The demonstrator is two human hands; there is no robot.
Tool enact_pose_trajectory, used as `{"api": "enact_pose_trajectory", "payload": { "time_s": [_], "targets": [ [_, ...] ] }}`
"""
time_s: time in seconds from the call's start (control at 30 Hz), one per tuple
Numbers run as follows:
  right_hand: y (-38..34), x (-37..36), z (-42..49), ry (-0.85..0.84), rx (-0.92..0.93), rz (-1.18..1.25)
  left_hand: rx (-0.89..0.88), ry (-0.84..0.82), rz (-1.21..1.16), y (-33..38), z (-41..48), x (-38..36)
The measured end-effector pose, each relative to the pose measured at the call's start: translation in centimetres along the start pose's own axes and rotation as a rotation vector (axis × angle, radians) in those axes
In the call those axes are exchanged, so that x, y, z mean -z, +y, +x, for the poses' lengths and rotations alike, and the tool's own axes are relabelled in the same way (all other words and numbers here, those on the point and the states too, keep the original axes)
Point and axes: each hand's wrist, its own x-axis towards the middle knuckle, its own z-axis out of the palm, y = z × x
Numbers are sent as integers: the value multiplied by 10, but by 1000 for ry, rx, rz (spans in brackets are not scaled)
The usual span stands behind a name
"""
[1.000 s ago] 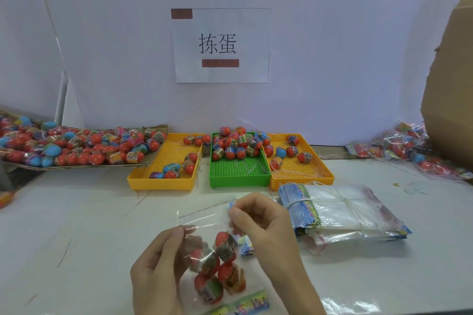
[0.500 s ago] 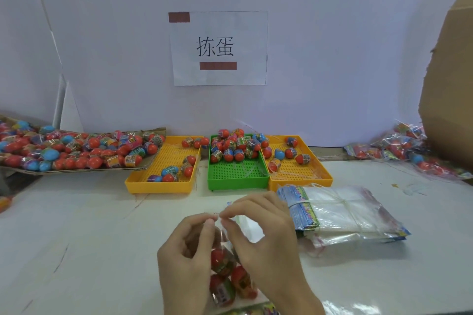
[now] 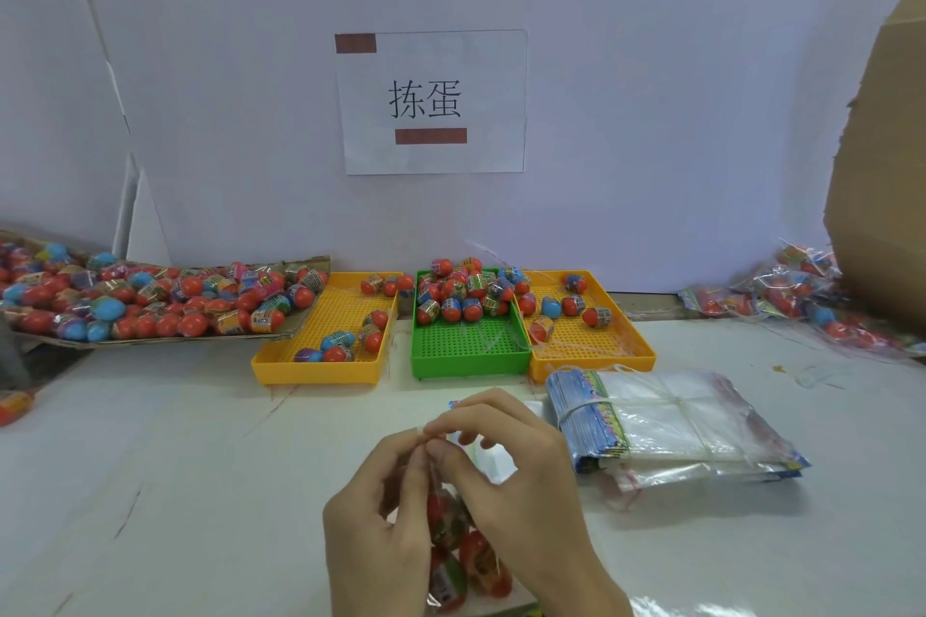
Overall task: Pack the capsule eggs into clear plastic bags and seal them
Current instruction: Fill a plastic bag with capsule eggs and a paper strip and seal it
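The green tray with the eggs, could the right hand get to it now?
Probably not right away. The right hand is busy pinching the top of the clear bag together with the left hand. The green tray sits straight ahead with only bare table between, so once it lets go, likely yes.

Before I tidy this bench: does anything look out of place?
One capsule egg lies alone at the table's far-left edge, apart from the trays. Loose clear wrap trails over the green tray and right yellow tray.

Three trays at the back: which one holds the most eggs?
The green tray, in the middle: eggs are heaped at its far end, while the left yellow tray and right yellow tray hold only scattered ones.
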Motion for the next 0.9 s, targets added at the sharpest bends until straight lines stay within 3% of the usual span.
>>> {"api": "enact_pose_trajectory", "payload": {
  "time_s": [0.43, 0.9],
  "targets": [
    [3, 5, 1, 61, 20, -27, -163, -75, 31, -7, -2, -1],
    [0, -1, -1, 22, 41, -51, -126, -78, 20, -11, -2, -1]
  ]
}}
